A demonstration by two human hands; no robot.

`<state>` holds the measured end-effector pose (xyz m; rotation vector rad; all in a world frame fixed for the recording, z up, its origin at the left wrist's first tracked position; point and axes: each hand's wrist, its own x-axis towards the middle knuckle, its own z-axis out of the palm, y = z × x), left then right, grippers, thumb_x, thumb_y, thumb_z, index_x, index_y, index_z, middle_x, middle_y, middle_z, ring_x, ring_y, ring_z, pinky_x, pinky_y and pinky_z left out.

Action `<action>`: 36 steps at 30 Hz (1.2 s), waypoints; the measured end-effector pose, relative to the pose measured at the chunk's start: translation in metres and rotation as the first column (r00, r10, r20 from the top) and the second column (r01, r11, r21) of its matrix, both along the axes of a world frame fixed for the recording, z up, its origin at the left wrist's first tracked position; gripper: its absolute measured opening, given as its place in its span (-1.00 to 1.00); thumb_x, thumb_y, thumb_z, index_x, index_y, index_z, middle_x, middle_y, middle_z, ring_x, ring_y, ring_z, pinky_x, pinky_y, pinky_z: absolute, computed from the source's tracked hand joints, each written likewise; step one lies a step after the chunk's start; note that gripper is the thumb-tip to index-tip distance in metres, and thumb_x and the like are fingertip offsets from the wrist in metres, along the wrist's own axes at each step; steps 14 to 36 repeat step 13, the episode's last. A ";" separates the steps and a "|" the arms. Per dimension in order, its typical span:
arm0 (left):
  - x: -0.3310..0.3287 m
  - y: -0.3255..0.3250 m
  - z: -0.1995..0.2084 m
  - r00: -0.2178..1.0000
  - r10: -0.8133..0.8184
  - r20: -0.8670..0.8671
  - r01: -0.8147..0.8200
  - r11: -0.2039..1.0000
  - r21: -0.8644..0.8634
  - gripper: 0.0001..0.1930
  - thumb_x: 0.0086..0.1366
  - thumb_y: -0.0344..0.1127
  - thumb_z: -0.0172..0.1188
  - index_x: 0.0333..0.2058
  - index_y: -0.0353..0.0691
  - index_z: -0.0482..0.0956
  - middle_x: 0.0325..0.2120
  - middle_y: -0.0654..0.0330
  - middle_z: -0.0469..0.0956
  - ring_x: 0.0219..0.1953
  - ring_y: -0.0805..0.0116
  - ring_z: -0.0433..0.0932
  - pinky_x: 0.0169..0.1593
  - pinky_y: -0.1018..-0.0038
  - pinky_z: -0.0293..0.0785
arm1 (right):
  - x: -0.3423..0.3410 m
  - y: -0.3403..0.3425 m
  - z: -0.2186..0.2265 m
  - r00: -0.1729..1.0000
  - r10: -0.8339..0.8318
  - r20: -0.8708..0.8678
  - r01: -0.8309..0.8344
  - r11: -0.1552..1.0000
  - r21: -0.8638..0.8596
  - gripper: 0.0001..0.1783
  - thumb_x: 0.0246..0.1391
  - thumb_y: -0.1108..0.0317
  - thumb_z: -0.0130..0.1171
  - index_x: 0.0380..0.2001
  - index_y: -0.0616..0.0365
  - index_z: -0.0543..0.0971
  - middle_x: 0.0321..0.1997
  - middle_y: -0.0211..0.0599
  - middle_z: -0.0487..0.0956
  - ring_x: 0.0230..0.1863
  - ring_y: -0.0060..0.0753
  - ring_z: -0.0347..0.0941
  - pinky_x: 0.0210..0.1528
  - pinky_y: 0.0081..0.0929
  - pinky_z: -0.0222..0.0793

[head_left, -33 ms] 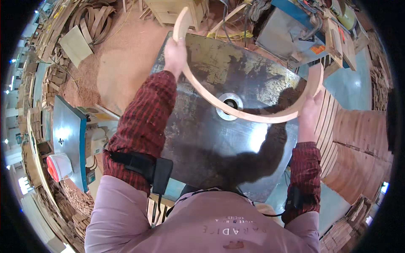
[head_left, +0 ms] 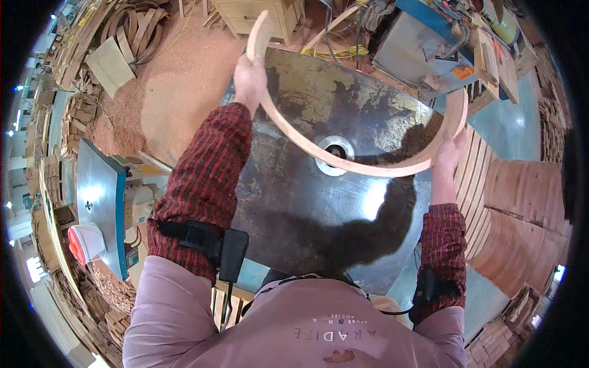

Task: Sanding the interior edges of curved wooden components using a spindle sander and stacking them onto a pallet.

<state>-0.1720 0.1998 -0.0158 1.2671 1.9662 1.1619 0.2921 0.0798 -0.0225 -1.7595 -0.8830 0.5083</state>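
A pale, curved wooden strip (head_left: pixel 319 152), bent like a wide U, spans the space between my hands above a dark metal machine table (head_left: pixel 288 214). My left hand (head_left: pixel 250 81) is closed round it below its upper left end. On the other side my right hand (head_left: pixel 450 153) grips the strip below its right end. The bottom of the curve passes over the lower edge of a round metal ring (head_left: pixel 325 167) with a dark hole, set in the tabletop. Whether the strip touches the table I cannot tell.
Sawdust (head_left: pixel 178 92) covers the floor at left. A smaller blue-edged machine table (head_left: pixel 101 196) carries a white bucket (head_left: pixel 92 239) with red. Slatted curved wood panels (head_left: pixel 515 190) stand at right. Another blue machine (head_left: pixel 423 49) and a wooden cabinet (head_left: pixel 261 18) are beyond the far edge.
The curved strip and both hands have shifted slightly to the left, the left hand the most. Both hands keep their hold.
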 end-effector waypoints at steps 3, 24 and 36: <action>-0.032 -0.006 0.002 0.998 0.047 -0.032 -0.047 0.999 -0.016 -0.64 0.48 -0.16 0.09 -0.15 -0.47 0.54 -0.41 -0.06 0.61 -0.38 0.10 0.62 -0.29 0.18 0.50 | -0.039 0.018 0.007 0.997 0.031 -0.070 -0.028 0.999 0.040 -0.29 0.30 0.51 0.03 0.47 0.42 0.13 0.43 0.01 0.37 0.39 -0.17 0.33 0.43 -0.32 0.16; -0.121 -0.035 -0.013 0.990 0.134 0.031 -0.135 0.991 0.007 -0.54 0.47 -0.11 0.11 0.09 -0.44 0.56 -0.26 -0.08 0.69 -0.21 0.17 0.68 -0.13 0.24 0.56 | -0.104 0.041 0.000 0.990 0.123 -0.074 -0.119 0.991 0.062 -0.25 0.28 0.56 0.04 0.50 0.36 0.10 0.46 0.03 0.34 0.40 -0.17 0.33 0.43 -0.37 0.17; -0.121 -0.035 -0.013 0.990 0.134 0.031 -0.135 0.991 0.007 -0.54 0.47 -0.11 0.11 0.09 -0.44 0.56 -0.26 -0.08 0.69 -0.21 0.17 0.68 -0.13 0.24 0.56 | -0.104 0.041 0.000 0.990 0.123 -0.074 -0.119 0.991 0.062 -0.25 0.28 0.56 0.04 0.50 0.36 0.10 0.46 0.03 0.34 0.40 -0.17 0.33 0.43 -0.37 0.17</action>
